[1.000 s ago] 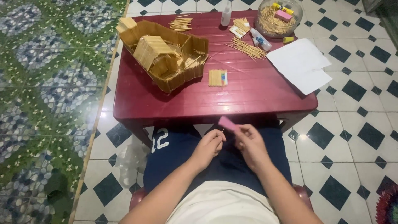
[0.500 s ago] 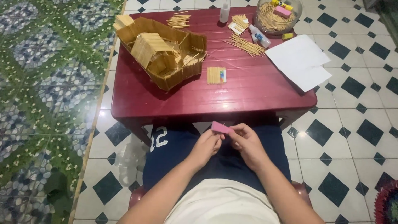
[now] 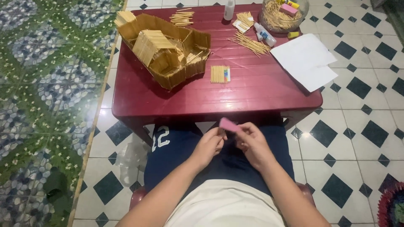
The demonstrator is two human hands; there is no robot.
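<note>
Both hands are over my lap, just in front of the red table (image 3: pixel 252 90). My right hand (image 3: pixel 252 143) pinches a small pink block (image 3: pixel 229 124) at its right end. My left hand (image 3: pixel 208 145) is curled beside it, its fingertips at the block's left end; whether it holds something thin there I cannot tell. On the table stands a model house made of thin wooden sticks (image 3: pixel 164 50), and a small flat panel of glued sticks (image 3: pixel 220 74) lies near the middle.
White paper sheets (image 3: pixel 307 61) lie at the table's right edge. Loose sticks (image 3: pixel 250 42), a glue bottle (image 3: pixel 265 34) and a clear bowl of sticks (image 3: pixel 284 14) sit at the back. Tiled floor surrounds the table; a patterned green surface lies left.
The view has shifted a little. Both hands stay together over the lap with the pink block between them, and the block's angle has changed slightly.
</note>
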